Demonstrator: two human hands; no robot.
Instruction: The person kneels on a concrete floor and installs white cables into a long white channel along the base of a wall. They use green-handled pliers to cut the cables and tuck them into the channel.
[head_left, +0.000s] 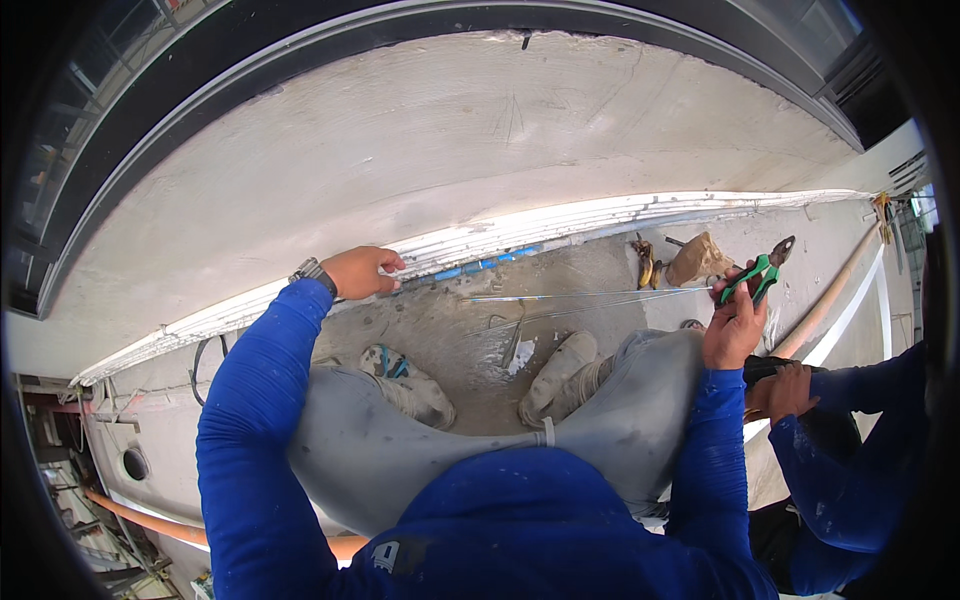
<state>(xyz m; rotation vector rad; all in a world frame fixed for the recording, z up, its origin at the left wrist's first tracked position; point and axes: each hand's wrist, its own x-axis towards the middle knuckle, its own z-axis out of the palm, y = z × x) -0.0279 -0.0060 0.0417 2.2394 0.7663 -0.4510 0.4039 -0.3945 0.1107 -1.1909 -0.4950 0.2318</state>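
Note:
My left hand (365, 273), a watch (314, 273) on its wrist, is at the bundle of long white pipes (560, 216) along the foot of the wall. Its fingers curl loosely, with a gap between thumb and forefinger and nothing visible held. Whether the fingertips touch the pipes is unclear. Over my right knee, my right hand (735, 328) grips green-handled pliers (760, 277), their dark jaws pointing away to the upper right. Thin straight wires (600, 294) stretch across the floor between my feet and the right hand; their far ends are hard to make out.
Blue pipe pieces (490, 262) lie beside the white bundle. A yellow-handled tool (645, 262) and a torn brown paper packet (698, 258) are on the floor to the right. Another person's hands (785, 392) are close at my right. An orange pipe (830, 290) runs behind them.

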